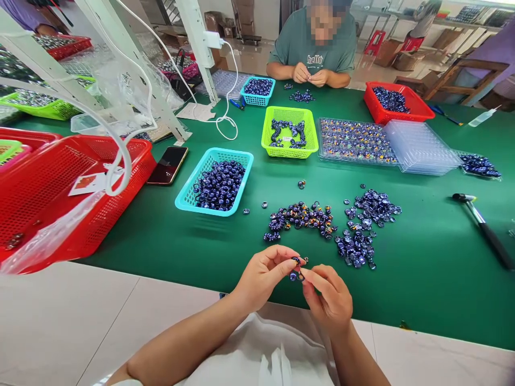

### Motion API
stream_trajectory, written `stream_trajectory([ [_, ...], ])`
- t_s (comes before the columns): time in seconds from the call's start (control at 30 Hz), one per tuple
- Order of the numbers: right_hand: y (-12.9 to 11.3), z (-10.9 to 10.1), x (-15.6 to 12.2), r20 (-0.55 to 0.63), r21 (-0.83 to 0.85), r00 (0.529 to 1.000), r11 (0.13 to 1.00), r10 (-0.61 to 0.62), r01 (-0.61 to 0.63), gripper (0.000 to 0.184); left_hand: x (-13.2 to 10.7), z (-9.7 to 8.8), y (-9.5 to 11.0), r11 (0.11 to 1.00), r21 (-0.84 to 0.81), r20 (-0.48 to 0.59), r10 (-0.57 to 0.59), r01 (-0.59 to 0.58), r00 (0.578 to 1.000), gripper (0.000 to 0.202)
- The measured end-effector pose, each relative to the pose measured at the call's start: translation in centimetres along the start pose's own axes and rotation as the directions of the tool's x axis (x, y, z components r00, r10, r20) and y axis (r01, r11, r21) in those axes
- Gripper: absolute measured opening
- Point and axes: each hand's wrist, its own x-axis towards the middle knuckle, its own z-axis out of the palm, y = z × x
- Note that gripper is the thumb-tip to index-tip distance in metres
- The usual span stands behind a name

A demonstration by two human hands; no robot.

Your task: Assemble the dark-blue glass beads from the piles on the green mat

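Nearest, the left hand (pixel 263 276) and the right hand (pixel 326 300) meet just above the near edge of the green counter (pixel 422 289), both pinched narrow on 1 blue bead piece (pixel 295 271) held between their fingertips. Just beyond lie 3 loose heaps (pixel 300 217) of blue pieces, with a few strays beside them. 1 black-handled hammer (pixel 483 228) rests at the right. To the left sit 1 teal basket (pixel 187 195) full of blue pieces, 1 dark phone (pixel 168 164) and 1 large red basket (pixel 60 198). Farther on stand 1 lime basket (pixel 289 153), 1 clear tray (pixel 356 140) of coloured pieces and 1 stack of empty trays (pixel 420 147). At the far edge are a 2nd teal basket (pixel 257 100), 1 more red basket (pixel 386 115) and a person in a green shirt (pixel 317 43) with 2 hands close together. A white frame (pixel 196 27) with cables rises at the far left. Behind, the room shows a pale tiled floor, cardboard boxes and red stools.
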Motion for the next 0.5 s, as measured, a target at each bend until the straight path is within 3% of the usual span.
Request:
stream_trajectory([
  [0.2, -0.4, 0.7, -0.4, -0.102, 0.016, 0.986, 0.992, 0.130, -0.129, 0.037, 0.0, -0.1, -0.4, 1.000, -0.021, -0.003, -0.001, 0.001, 1.000, 0.023],
  [0.37, -0.7, 1.1, -0.6, -0.074, 0.139, 0.956, 0.952, 0.284, -0.272, 0.030, 0.1, -0.2, -1.2, 0.998, -0.037, 0.017, 0.043, -0.042, 0.999, 0.023],
  [0.5, -0.8, 1.4, -0.6, -0.021, 0.304, 0.899, 0.860, 0.437, -0.410, 0.019, 0.2, -0.4, -1.5, 0.995, -0.059, 0.054, 0.078, -0.075, 0.995, 0.021],
])
